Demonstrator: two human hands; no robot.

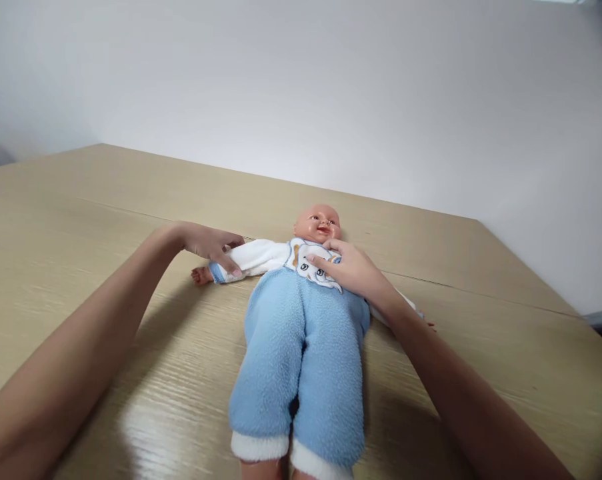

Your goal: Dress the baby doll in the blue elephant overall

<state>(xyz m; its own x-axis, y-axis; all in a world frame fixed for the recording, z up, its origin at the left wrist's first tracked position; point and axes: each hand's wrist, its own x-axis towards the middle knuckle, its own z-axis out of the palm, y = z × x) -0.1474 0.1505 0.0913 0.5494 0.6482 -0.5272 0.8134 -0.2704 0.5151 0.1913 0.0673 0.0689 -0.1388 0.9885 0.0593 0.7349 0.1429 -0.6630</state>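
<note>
On table (131, 200), left hand (211, 245) seemingly grips doll (301, 333) sleeve (251, 257).

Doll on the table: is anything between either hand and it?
Nothing visible. The left hand already grips the doll by its white sleeve, near the cuff. The right hand lies flat on the doll's chest, over the elephant bib. The wooden table around them shows no other object.

One head-worn camera looks forward and down along the table (81, 220), close above it, toward the wall (331, 87) at twelve o'clock.
</note>
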